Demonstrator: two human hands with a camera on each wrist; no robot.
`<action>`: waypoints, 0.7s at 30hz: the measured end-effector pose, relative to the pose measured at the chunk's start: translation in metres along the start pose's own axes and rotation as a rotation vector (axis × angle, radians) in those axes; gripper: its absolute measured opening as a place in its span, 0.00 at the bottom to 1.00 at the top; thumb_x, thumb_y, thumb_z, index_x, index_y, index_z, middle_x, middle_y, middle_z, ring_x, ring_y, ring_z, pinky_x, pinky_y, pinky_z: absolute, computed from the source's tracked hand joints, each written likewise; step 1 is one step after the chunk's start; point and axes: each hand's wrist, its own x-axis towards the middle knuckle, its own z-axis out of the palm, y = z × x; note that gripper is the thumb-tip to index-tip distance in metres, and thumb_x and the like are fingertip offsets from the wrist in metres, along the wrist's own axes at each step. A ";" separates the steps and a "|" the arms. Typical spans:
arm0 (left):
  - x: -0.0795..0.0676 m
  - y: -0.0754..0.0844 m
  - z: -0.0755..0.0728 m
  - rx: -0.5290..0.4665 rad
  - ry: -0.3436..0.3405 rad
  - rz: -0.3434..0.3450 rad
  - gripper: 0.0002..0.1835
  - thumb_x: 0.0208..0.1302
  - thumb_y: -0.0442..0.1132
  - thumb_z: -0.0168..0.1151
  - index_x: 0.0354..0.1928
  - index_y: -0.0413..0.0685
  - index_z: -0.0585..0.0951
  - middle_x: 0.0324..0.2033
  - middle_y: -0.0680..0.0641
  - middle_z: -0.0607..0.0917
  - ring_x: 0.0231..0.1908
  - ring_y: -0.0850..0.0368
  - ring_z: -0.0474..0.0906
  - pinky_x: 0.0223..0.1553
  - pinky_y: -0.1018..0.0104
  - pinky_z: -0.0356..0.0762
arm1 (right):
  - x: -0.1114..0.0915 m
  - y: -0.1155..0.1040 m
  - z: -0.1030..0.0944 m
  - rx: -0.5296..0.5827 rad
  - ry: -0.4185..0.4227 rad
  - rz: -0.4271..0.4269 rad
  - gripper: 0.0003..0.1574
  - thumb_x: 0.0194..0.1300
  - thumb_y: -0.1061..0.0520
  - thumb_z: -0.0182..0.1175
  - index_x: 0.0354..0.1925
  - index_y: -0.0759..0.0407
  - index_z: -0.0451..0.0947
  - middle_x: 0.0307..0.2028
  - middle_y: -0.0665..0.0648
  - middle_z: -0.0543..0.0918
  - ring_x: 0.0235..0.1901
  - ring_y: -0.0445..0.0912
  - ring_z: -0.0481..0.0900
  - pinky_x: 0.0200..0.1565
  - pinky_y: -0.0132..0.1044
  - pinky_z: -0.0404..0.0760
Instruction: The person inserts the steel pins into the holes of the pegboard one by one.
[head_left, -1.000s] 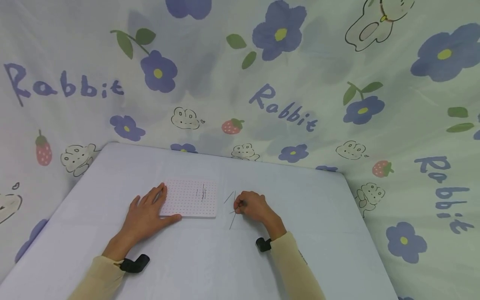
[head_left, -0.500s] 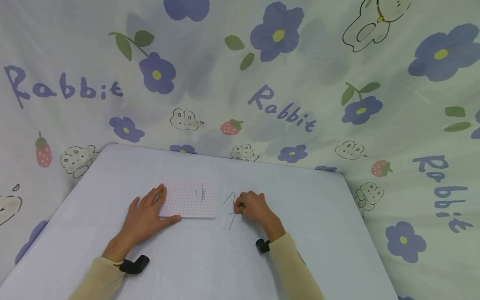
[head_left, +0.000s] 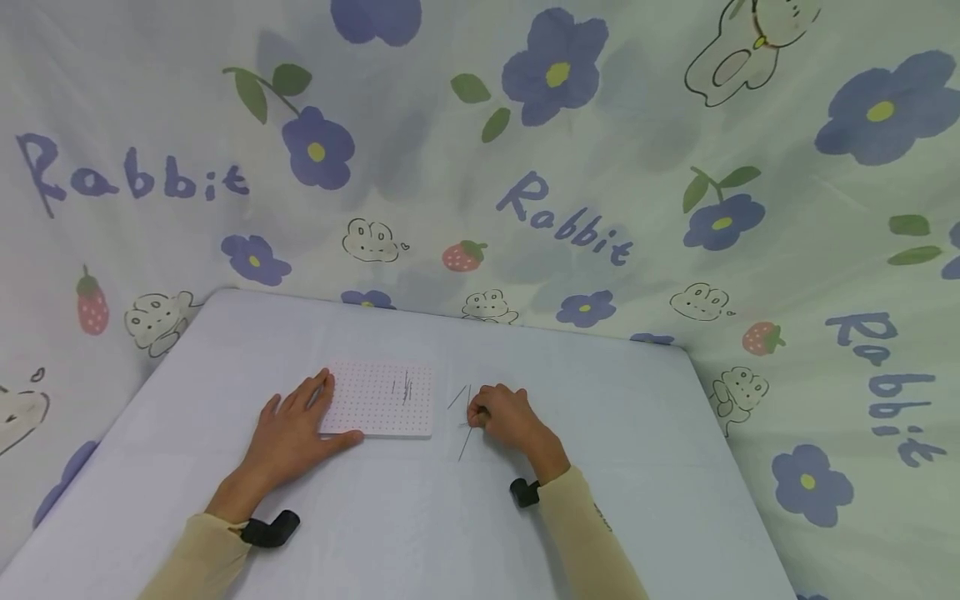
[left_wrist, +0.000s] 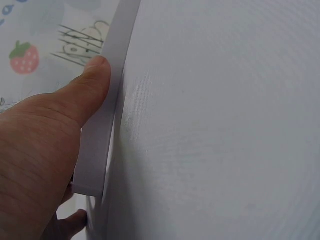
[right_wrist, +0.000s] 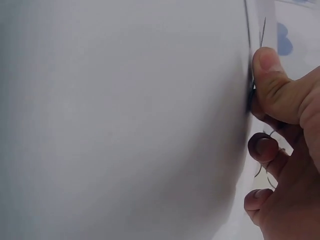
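Observation:
A white board point(head_left: 367, 417) with a grid of small dots or holes lies on the table. Several thin dark needles point(head_left: 407, 387) stand up from its right part, and they also show as slanted needles point(left_wrist: 77, 42) in the left wrist view. My left hand point(head_left: 288, 429) rests at the board's left side, fingers spread along that edge and thumb on the front edge. Right of the board, my right hand point(head_left: 506, 417) pinches a thin dark needle point(right_wrist: 263, 32) between thumb and forefinger, close to the table. Loose needles point(head_left: 457, 396) lie beside its fingertips.
The table point(head_left: 600, 392) has a white cover. Behind it hangs a cloth point(head_left: 420, 150) printed with flowers, rabbits and strawberries. A black wrist camera point(head_left: 272, 529) sits on the left wrist, another black camera point(head_left: 525, 492) on the right.
Hardly anything differs: the right hand's fingers shift very slightly at the needles. The left hand and the board stay in place.

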 end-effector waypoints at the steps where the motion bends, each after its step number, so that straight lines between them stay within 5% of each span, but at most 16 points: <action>1: 0.000 0.000 0.000 -0.002 0.001 0.000 0.62 0.55 0.77 0.60 0.75 0.32 0.60 0.76 0.35 0.59 0.73 0.34 0.55 0.66 0.25 0.48 | 0.000 0.000 0.000 0.000 -0.001 0.001 0.15 0.69 0.58 0.65 0.27 0.39 0.80 0.30 0.37 0.76 0.36 0.40 0.72 0.44 0.47 0.66; 11: 0.001 -0.001 -0.001 -0.013 -0.013 -0.003 0.63 0.55 0.78 0.59 0.75 0.32 0.59 0.76 0.35 0.57 0.73 0.33 0.54 0.66 0.24 0.46 | 0.004 -0.009 -0.003 -0.024 0.000 0.006 0.11 0.71 0.56 0.63 0.31 0.41 0.80 0.31 0.39 0.77 0.38 0.40 0.73 0.48 0.49 0.70; 21: 0.000 -0.001 0.000 -0.010 0.000 -0.002 0.62 0.55 0.77 0.60 0.75 0.32 0.59 0.75 0.34 0.58 0.73 0.34 0.54 0.66 0.25 0.46 | 0.014 -0.032 -0.025 0.182 0.059 -0.042 0.10 0.74 0.54 0.57 0.36 0.56 0.80 0.31 0.46 0.78 0.36 0.42 0.72 0.59 0.63 0.66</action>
